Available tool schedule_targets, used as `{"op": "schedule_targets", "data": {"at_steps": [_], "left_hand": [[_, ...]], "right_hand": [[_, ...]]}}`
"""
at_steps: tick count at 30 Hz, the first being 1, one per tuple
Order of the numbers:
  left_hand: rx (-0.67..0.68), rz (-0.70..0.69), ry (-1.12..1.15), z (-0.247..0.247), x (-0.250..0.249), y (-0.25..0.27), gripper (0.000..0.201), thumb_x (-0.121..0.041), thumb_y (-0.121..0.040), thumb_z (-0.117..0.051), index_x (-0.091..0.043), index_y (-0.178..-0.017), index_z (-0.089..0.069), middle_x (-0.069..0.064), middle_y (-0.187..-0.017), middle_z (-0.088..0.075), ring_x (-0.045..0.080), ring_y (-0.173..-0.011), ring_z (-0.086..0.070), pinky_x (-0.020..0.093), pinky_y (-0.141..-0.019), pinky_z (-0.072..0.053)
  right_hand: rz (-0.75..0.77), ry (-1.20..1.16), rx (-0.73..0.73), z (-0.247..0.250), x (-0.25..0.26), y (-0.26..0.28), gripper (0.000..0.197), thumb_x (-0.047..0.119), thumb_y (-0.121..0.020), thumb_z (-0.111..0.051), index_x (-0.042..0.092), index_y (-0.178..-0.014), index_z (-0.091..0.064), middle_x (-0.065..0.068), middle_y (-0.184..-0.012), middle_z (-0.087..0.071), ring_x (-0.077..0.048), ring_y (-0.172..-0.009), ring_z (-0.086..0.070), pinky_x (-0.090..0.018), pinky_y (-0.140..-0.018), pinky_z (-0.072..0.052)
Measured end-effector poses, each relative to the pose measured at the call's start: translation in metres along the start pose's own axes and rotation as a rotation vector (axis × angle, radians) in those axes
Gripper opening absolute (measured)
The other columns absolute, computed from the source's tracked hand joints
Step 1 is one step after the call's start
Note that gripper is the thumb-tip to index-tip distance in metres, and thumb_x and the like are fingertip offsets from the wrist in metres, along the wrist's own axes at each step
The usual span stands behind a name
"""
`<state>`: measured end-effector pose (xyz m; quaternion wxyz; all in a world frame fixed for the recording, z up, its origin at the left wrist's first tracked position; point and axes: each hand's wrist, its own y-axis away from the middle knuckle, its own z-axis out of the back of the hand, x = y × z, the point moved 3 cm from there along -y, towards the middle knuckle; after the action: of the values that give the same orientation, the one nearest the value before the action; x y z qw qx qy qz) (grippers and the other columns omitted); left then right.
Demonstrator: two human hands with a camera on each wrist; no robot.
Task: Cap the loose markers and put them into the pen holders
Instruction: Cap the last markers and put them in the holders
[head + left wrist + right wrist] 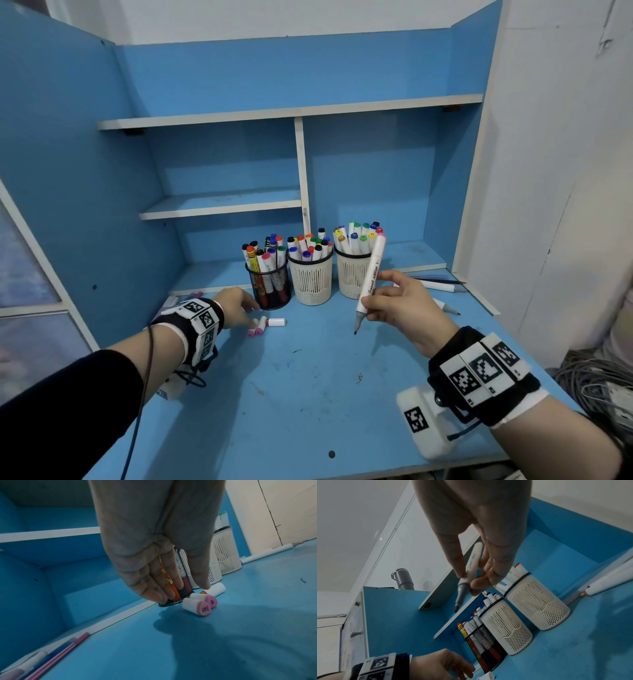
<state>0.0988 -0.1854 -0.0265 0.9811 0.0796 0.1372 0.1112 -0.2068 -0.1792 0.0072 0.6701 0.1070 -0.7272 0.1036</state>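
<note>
My right hand [394,305] pinches a white marker [370,277] with a pink top end and a bare grey tip pointing down; the same marker [470,569] shows between thumb and fingers in the right wrist view. My left hand [239,305] hovers with straight fingers [154,585] just above three loose white caps [265,325] on the desk, two with pink ends [204,608], one lying behind [217,588]. Three holders full of capped markers stand behind: a black mesh one [270,284] and two white ones [311,282] [352,274].
More loose markers lie at the right of the blue desk [442,286] and at the back left [56,651]. Blue shelves and a white divider [301,171] rise behind the holders. Cables lie off the desk's right edge [596,387].
</note>
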Motion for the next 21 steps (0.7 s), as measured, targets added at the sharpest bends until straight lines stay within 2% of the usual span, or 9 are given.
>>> {"op": "schedule_targets", "data": {"at_steps": [3,7,10,12,14,16,19,21], "left_hand": [[0.044,0.016,-0.002,-0.006,-0.004,-0.003,0.058,-0.029,-0.074,-0.079,-0.017,-0.127,-0.058,0.001,-0.124,-0.06,0.016,-0.111,-0.055,0.02,-0.088,-0.041],[0.04,0.006,-0.076,-0.008,-0.013,-0.006,0.052,-0.026,-0.074,-0.077,-0.015,-0.122,-0.062,0.001,-0.121,-0.062,0.017,-0.11,-0.056,0.023,-0.088,-0.045],[0.046,-0.004,-0.105,-0.009,-0.017,-0.009,0.04,-0.023,-0.071,-0.077,-0.015,-0.109,-0.07,0.0,-0.109,-0.067,0.015,-0.092,-0.059,0.021,-0.072,-0.045],[0.047,-0.004,-0.093,-0.009,-0.019,-0.011,0.033,-0.02,-0.07,-0.077,-0.015,-0.102,-0.072,-0.001,-0.094,-0.069,0.012,-0.08,-0.059,0.02,-0.065,-0.046],[0.037,-0.012,-0.077,-0.009,-0.021,-0.011,0.027,-0.017,-0.071,-0.075,-0.014,-0.097,-0.074,-0.005,-0.074,-0.065,0.009,-0.065,-0.058,0.022,-0.064,-0.049],[0.048,-0.02,-0.051,-0.01,-0.022,-0.011,0.025,-0.015,-0.072,-0.075,-0.011,-0.096,-0.073,-0.006,-0.066,-0.062,0.007,-0.057,-0.056,0.024,-0.068,-0.053],[0.108,-0.038,-0.03,-0.014,-0.019,-0.011,0.038,-0.021,-0.069,-0.081,-0.012,-0.103,-0.069,-0.004,-0.079,-0.066,0.009,-0.062,-0.06,0.021,-0.065,-0.053],[0.122,-0.055,-0.081,-0.014,-0.016,-0.011,0.051,-0.028,-0.066,-0.083,-0.017,-0.113,-0.065,-0.004,-0.097,-0.065,0.011,-0.084,-0.061,0.021,-0.074,-0.048]], "right_hand": [[-0.019,-0.016,0.008,-0.003,-0.004,0.001,0.043,-0.01,-0.081,-0.063,0.005,-0.118,-0.047,-0.02,-0.082,-0.065,-0.018,-0.053,-0.06,-0.026,-0.059,-0.054],[-0.041,-0.029,0.019,-0.005,-0.009,0.003,0.045,-0.011,-0.081,-0.063,0.006,-0.119,-0.047,-0.02,-0.082,-0.066,-0.017,-0.053,-0.061,-0.026,-0.058,-0.053],[-0.051,-0.039,0.015,-0.004,-0.009,0.005,0.045,-0.01,-0.081,-0.063,0.006,-0.119,-0.047,-0.026,-0.091,-0.065,-0.019,-0.055,-0.061,-0.026,-0.057,-0.053],[-0.054,-0.044,0.016,-0.003,-0.008,0.006,0.045,-0.01,-0.081,-0.063,0.007,-0.12,-0.047,-0.027,-0.094,-0.065,-0.018,-0.055,-0.061,-0.025,-0.056,-0.052],[-0.059,-0.053,0.014,-0.001,-0.007,0.007,0.046,-0.01,-0.081,-0.063,0.007,-0.12,-0.046,-0.026,-0.094,-0.065,-0.016,-0.054,-0.062,-0.024,-0.056,-0.052],[-0.06,-0.056,0.011,0.0,-0.007,0.008,0.046,-0.01,-0.081,-0.063,0.008,-0.12,-0.046,-0.025,-0.092,-0.066,-0.017,-0.054,-0.061,-0.025,-0.057,-0.052],[-0.059,-0.061,0.009,0.002,-0.006,0.01,0.045,-0.009,-0.081,-0.063,0.008,-0.119,-0.047,-0.025,-0.093,-0.067,-0.019,-0.058,-0.061,-0.026,-0.059,-0.053],[-0.057,-0.067,0.009,0.004,-0.006,0.012,0.044,-0.009,-0.081,-0.063,0.008,-0.119,-0.047,-0.026,-0.096,-0.067,-0.02,-0.061,-0.062,-0.027,-0.061,-0.053]]}}
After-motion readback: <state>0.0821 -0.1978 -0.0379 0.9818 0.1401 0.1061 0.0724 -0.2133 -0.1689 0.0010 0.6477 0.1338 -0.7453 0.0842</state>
